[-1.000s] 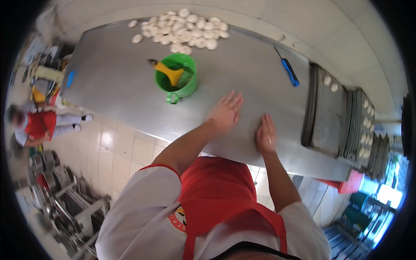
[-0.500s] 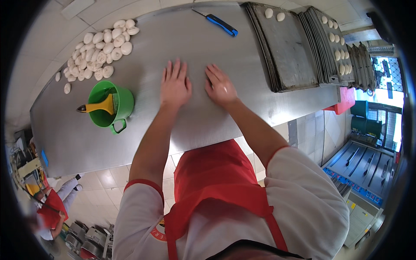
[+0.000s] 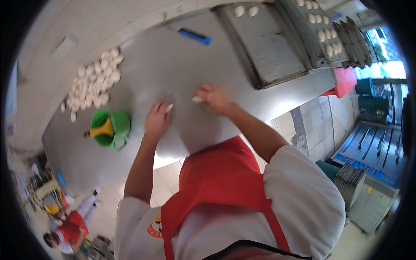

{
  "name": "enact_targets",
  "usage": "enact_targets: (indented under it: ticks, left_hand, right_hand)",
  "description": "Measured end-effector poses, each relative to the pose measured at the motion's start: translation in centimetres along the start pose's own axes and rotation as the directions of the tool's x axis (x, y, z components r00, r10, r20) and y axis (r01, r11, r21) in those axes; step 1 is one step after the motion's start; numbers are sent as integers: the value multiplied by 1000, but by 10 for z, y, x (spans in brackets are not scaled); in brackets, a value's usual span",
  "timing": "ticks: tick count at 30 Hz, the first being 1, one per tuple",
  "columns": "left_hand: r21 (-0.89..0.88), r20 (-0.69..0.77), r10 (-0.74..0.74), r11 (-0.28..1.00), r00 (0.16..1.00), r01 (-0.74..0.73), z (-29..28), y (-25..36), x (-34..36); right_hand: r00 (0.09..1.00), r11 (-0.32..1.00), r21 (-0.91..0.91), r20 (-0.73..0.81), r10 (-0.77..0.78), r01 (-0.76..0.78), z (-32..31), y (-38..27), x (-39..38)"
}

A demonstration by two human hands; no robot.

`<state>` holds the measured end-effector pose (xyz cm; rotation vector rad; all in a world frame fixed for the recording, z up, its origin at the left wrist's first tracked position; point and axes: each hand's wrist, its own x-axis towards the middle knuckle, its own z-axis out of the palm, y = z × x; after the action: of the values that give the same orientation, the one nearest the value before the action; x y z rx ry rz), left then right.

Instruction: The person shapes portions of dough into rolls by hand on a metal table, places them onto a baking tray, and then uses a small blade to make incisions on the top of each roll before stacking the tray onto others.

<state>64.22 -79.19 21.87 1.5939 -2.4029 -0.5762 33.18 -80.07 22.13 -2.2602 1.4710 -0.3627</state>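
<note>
On the steel table (image 3: 160, 69), my left hand (image 3: 157, 121) has its fingers curled around a small white dough piece (image 3: 169, 108), which peeks out by its fingertips. To its right, my right hand (image 3: 214, 99), slightly blurred, is closed over another dough piece (image 3: 197, 99). A green mug (image 3: 122, 128) with a yellow-handled brush (image 3: 102, 130) in it stands left of my left hand. Behind the mug lies a loose pile of dough pieces (image 3: 89, 82). A blue-handled tool (image 3: 195, 36) lies at the table's far side, its thin tip blurred.
Stacked metal trays (image 3: 277, 56) with a few dough pieces on top fill the table's right end, beside a pink bin (image 3: 344, 82). A co-worker in a red apron (image 3: 71, 227) is at lower left. A machine with a blue panel (image 3: 368, 151) stands at right.
Both hands were flat with fingers stretched; now they are curled on dough pieces, lower and a little farther apart. The whole view has shifted as the head turned.
</note>
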Motion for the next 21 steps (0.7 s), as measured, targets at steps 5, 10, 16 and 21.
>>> enact_targets:
  ticks: [5,10,16,21]
  left_hand:
    - [-798,59,-348,547,936,254,-15,82,86]
    - [-984,104,-250,117,963,137,1,179,212]
    - [-965,253,-240,4,937,262,41,248,335]
    - [-955,288,-217,14,933,298,62,265,390]
  right_hand:
    - [933,703,682,-85,349,-200,-120,64,29]
    - [379,844,503,-829,411,187,-292,206,100]
    - [379,802,359,-739,557,-477,-215,381,134]
    - [762,588,806,-337,554,-71,-183,265,84]
